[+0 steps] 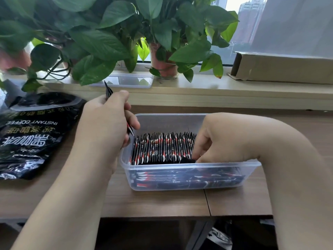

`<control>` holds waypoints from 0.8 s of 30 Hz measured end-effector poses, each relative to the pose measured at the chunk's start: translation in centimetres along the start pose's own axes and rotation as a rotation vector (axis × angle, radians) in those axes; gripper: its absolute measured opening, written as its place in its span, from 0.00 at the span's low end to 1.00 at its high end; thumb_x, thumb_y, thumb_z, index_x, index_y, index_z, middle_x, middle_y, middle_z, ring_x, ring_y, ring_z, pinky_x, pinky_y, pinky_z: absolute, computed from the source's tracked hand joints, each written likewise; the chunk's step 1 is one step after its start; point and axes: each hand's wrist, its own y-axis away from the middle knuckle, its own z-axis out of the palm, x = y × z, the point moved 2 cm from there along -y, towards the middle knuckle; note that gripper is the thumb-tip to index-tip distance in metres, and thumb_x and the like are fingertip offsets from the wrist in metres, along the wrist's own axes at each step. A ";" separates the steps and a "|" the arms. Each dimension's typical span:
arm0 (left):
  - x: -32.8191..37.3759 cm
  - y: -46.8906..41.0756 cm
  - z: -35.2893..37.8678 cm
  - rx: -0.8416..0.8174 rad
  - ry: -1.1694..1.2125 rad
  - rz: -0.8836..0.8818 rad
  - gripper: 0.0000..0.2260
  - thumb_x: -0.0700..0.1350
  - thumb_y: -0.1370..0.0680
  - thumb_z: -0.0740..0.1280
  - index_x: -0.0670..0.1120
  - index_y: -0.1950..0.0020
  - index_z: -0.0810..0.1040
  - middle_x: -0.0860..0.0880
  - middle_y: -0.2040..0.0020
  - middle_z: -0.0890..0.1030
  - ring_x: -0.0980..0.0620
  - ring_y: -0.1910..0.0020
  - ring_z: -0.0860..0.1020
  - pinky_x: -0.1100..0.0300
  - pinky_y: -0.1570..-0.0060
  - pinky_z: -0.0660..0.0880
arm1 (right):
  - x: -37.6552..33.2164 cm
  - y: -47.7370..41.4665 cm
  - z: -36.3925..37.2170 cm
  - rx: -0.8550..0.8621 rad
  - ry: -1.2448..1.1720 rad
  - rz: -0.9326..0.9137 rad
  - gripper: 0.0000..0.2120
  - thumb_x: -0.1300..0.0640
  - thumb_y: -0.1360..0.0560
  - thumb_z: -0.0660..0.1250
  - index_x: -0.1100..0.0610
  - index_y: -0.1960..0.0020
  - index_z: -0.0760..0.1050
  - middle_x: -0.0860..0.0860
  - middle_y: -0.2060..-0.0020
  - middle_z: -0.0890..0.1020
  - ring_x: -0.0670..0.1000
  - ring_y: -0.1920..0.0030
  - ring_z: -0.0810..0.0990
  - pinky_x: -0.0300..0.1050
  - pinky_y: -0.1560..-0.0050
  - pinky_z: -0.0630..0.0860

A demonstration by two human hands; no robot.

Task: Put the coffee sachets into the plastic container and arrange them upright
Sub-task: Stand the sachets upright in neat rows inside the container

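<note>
Standing on edge in one long row, coffee sachets (162, 148) nearly fill the single plastic container (189, 166) on the surface (162, 202), too many to count. Several more lie flat against its near wall, yet to be righted. The left hand (108, 120) has fingers clamped on a thin bundle (108, 91), and the right hand (221, 141) pinches one loose sachet (187, 160). One coffee bag (32, 134) lies alongside. The job looks nearly done.

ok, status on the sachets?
Left hand grips spare sachets beside plastic container. Right hand fingers at upright row, grip unclear. Flat sachets along near wall. Nothing blocking.
</note>
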 end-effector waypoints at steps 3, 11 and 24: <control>0.0 0.0 0.1 -0.001 -0.014 0.007 0.13 0.51 0.19 0.63 0.48 0.63 0.71 0.49 0.76 0.76 0.54 0.82 0.63 0.65 0.81 0.60 | -0.2 -0.3 0.2 0.048 0.020 -0.024 0.02 0.51 0.31 0.76 0.44 0.61 0.85 0.32 0.72 0.80 0.34 0.71 0.76 0.30 0.71 0.70; 0.0 0.0 0.1 0.001 -0.041 0.011 0.13 0.51 0.19 0.62 0.48 0.63 0.72 0.49 0.77 0.76 0.53 0.81 0.63 0.64 0.79 0.61 | -0.1 0.0 0.0 0.051 0.175 0.039 0.07 0.62 0.28 0.67 0.57 0.58 0.85 0.51 0.60 0.86 0.50 0.63 0.79 0.41 0.63 0.80; -0.1 0.1 0.4 -0.012 -0.048 0.028 0.14 0.50 0.19 0.63 0.48 0.63 0.71 0.48 0.76 0.76 0.54 0.82 0.63 0.64 0.79 0.60 | -0.1 -0.6 0.0 0.169 -0.066 -0.162 0.01 0.53 0.32 0.77 0.48 0.61 0.85 0.36 0.72 0.82 0.35 0.70 0.77 0.26 0.72 0.69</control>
